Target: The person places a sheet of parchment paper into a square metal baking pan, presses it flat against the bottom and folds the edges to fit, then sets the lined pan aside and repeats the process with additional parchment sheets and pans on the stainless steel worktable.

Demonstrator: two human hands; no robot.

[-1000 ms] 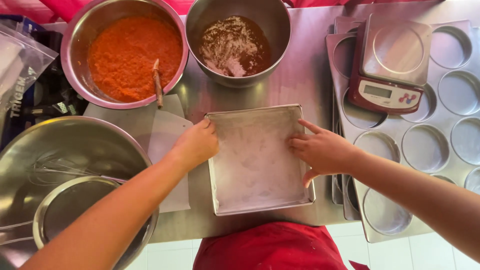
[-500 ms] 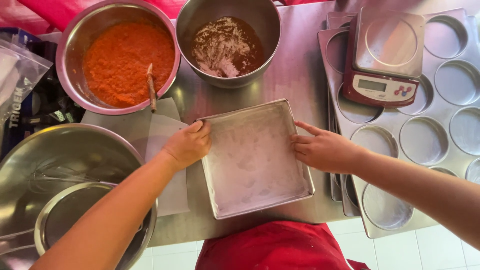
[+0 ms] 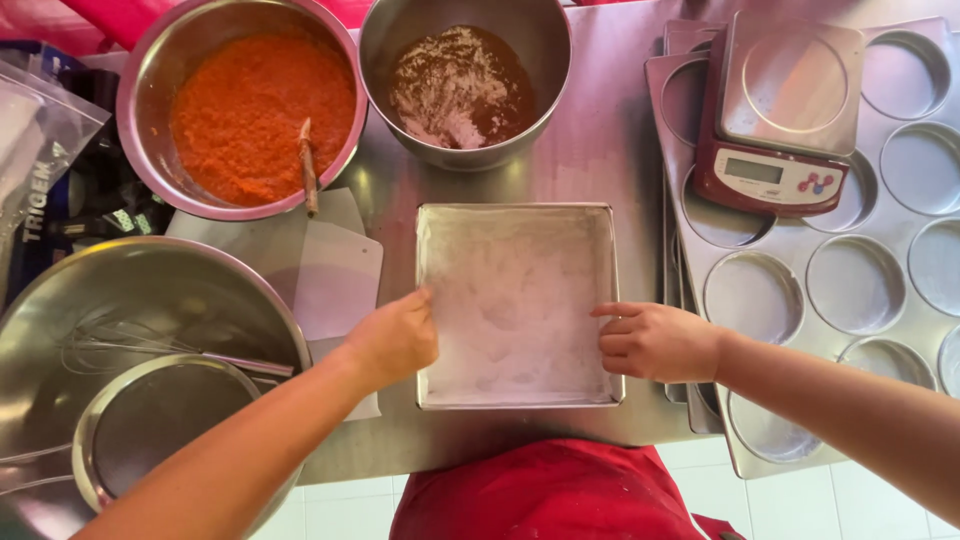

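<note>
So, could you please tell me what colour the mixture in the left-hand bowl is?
Orange-red, seen clearly in the head view: the mixture fills the metal bowl.

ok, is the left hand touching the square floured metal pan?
Touching. Head view: left hand grips the left rim of the square floured metal pan, fingertips over the edge.

**Bowls, Scale and Moulds on the Steel Counter**

A steel bowl of orange-red paste sits at the top left, a wooden stick leaning on its near rim. Just beside it to the right, a second steel bowl holds a dark mix dusted with white powder. A red kitchen scale with a steel platform rests on a tray of round moulds at the right. At the left, a large steel bowl contains a whisk and a round sieve. White paper sheets lie between the bowls, and a clear plastic bag sits at the far left.
</note>
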